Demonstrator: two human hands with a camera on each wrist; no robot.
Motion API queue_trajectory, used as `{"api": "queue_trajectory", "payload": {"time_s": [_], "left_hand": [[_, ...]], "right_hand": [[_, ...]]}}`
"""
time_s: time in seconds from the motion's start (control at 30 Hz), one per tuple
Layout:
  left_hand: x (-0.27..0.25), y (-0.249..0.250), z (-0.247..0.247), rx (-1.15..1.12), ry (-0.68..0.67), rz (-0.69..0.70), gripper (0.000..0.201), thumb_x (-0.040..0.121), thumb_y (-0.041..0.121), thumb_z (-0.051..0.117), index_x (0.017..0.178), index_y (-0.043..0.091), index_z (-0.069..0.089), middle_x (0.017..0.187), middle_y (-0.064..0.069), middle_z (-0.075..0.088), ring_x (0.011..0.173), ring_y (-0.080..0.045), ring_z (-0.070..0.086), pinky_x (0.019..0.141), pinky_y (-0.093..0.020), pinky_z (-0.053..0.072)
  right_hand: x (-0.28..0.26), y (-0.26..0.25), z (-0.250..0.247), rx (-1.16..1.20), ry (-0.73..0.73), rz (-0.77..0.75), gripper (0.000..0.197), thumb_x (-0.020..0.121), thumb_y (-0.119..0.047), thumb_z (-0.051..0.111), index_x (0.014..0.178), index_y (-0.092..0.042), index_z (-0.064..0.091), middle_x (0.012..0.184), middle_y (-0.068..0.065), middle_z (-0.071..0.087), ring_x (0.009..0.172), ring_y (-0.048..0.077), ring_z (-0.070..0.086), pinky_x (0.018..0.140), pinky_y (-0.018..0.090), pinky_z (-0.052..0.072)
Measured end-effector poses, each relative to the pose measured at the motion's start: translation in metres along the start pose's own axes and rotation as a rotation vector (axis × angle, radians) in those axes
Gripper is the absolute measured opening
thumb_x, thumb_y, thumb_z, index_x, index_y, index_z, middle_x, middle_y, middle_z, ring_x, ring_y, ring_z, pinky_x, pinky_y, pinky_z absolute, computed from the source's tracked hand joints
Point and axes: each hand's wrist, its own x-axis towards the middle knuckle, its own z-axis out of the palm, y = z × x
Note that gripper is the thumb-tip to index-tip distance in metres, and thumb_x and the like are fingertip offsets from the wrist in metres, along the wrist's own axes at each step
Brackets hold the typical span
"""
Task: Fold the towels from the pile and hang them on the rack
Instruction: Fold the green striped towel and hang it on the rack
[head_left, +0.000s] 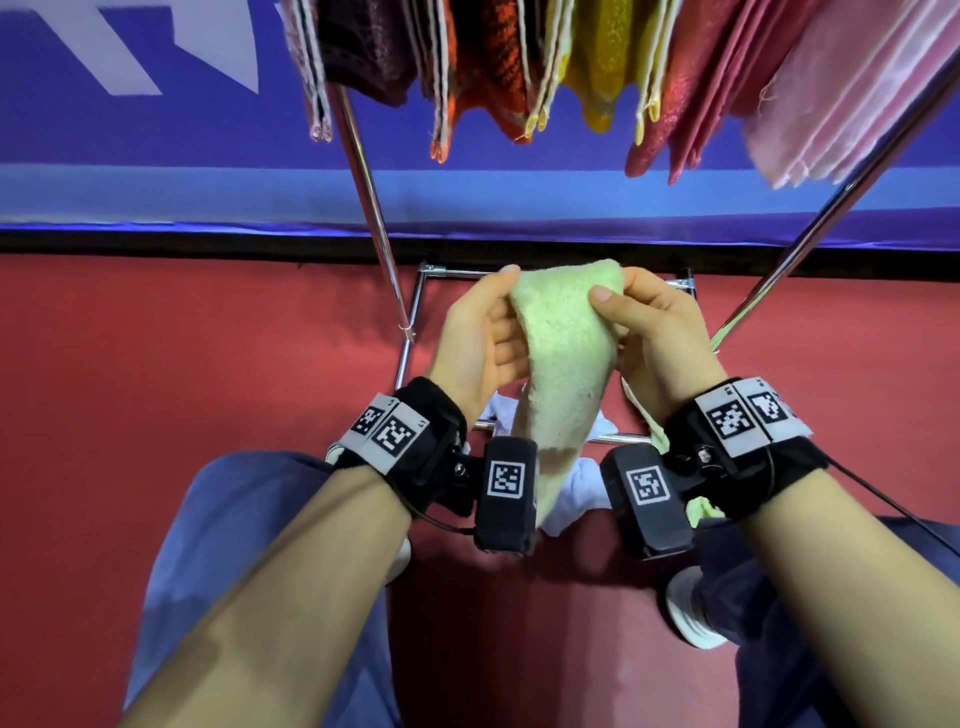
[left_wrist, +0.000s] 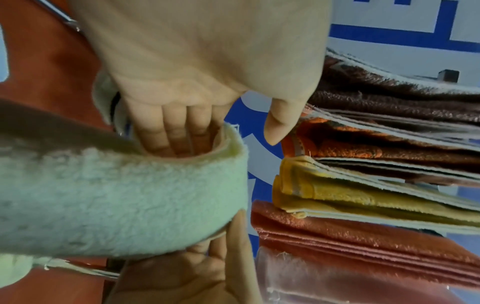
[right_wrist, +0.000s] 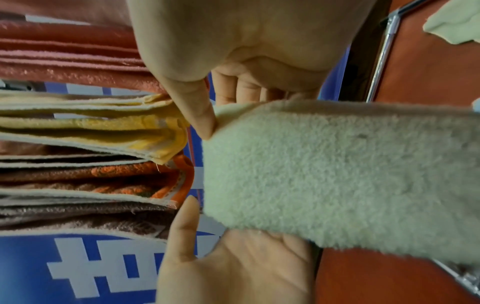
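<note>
I hold a pale green fleecy towel (head_left: 561, 364) folded into a narrow band in front of the rack (head_left: 374, 208). My right hand (head_left: 623, 312) pinches its upper right corner, thumb in front and fingers behind; the right wrist view shows that right hand (right_wrist: 226, 107) gripping the towel (right_wrist: 337, 174). My left hand (head_left: 506, 312) has its fingers tucked into the fold at the upper left. In the left wrist view the towel (left_wrist: 116, 195) curls over those fingers (left_wrist: 176, 131), and the thumb (left_wrist: 278, 123) stands just off the cloth. The towel's tail hangs between my wrists.
Folded towels (head_left: 597, 62) in maroon, orange, yellow, red and pink hang close together on the rack above. Chrome legs (head_left: 810, 228) slant down on both sides. White cloths (head_left: 576, 488) lie on the rack's base on the red floor. A blue banner (head_left: 156, 171) stands behind.
</note>
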Motion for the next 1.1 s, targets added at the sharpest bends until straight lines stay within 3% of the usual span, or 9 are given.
{"api": "queue_trajectory", "payload": {"time_s": [0.1,0.37,0.43,0.53,0.63,0.77,0.87,1.0,1.1], "left_hand": [[-0.002,-0.004,0.003,0.116,-0.052,0.008,0.042,0.086,0.041,0.065,0.112,0.008,0.069,0.104,-0.011,0.073,0.096,-0.025,0.07,0.095,-0.041,0.054],[-0.005,-0.012,0.005,0.38,-0.077,0.379,0.039,0.082,-0.014,0.068,0.119,-0.005,0.06,0.109,-0.019,0.07,0.092,-0.017,0.069,0.079,-0.027,0.059],[-0.007,-0.013,0.006,0.387,-0.103,0.392,0.039,0.082,-0.016,0.067,0.118,-0.002,0.059,0.103,-0.012,0.069,0.085,-0.013,0.069,0.072,-0.024,0.058],[-0.009,-0.013,0.008,0.4,-0.133,0.396,0.043,0.078,-0.011,0.07,0.117,0.002,0.059,0.103,-0.009,0.069,0.09,-0.017,0.069,0.078,-0.028,0.059],[-0.007,-0.011,0.008,0.322,-0.152,0.358,0.048,0.068,-0.003,0.057,0.116,-0.006,0.059,0.095,-0.013,0.067,0.079,-0.018,0.065,0.067,-0.027,0.054],[-0.004,-0.01,0.006,0.232,-0.054,0.349,0.036,0.071,-0.015,0.045,0.106,-0.018,0.051,0.078,-0.013,0.051,0.056,-0.009,0.045,0.049,-0.018,0.04],[-0.001,-0.009,0.004,0.206,0.031,0.345,0.031,0.084,-0.025,0.037,0.11,-0.017,0.051,0.084,-0.012,0.055,0.063,-0.009,0.055,0.053,-0.017,0.049],[-0.001,-0.009,0.003,0.195,0.034,0.387,0.03,0.088,-0.023,0.045,0.11,-0.007,0.056,0.092,-0.012,0.065,0.072,-0.014,0.067,0.061,-0.021,0.055],[-0.005,-0.008,0.003,0.208,0.013,0.415,0.034,0.083,-0.023,0.05,0.098,0.006,0.06,0.084,-0.002,0.066,0.07,-0.012,0.067,0.065,-0.025,0.057]], "right_hand": [[-0.001,-0.003,-0.001,0.023,0.025,-0.004,0.014,0.09,0.004,0.056,0.092,-0.009,0.062,0.071,-0.002,0.068,0.063,0.011,0.063,0.058,0.024,0.05],[0.0,-0.006,-0.008,-0.191,0.06,-0.118,0.038,0.085,0.012,0.061,0.12,-0.002,0.06,0.083,0.008,0.073,0.078,0.025,0.068,0.073,0.034,0.056],[0.002,-0.003,-0.01,-0.181,0.075,-0.125,0.037,0.084,0.01,0.062,0.12,0.001,0.06,0.082,0.008,0.073,0.079,0.025,0.068,0.076,0.036,0.056],[0.006,0.0,-0.014,-0.122,0.095,-0.125,0.037,0.08,0.004,0.067,0.117,0.001,0.062,0.081,0.006,0.074,0.079,0.024,0.068,0.078,0.039,0.056],[0.009,0.002,-0.016,-0.138,0.175,-0.149,0.039,0.077,0.001,0.071,0.115,-0.001,0.064,0.084,0.006,0.071,0.079,0.02,0.065,0.073,0.032,0.056],[0.009,0.004,-0.018,-0.424,0.296,-0.316,0.027,0.075,-0.007,0.072,0.1,-0.013,0.063,0.086,-0.003,0.063,0.075,0.006,0.058,0.072,0.021,0.048],[0.002,0.006,-0.014,-0.634,0.183,-0.403,0.013,0.077,-0.013,0.07,0.078,-0.022,0.06,0.069,-0.01,0.059,0.062,0.005,0.053,0.064,0.022,0.044],[-0.009,0.018,-0.007,-1.086,-0.05,-0.48,0.018,0.077,-0.03,0.067,0.083,-0.022,0.052,0.065,-0.01,0.059,0.059,0.008,0.058,0.061,0.029,0.047],[-0.008,0.026,-0.01,-1.317,-0.022,-0.445,0.021,0.078,-0.037,0.062,0.082,-0.025,0.046,0.071,-0.008,0.061,0.068,0.02,0.062,0.064,0.037,0.051]]}}
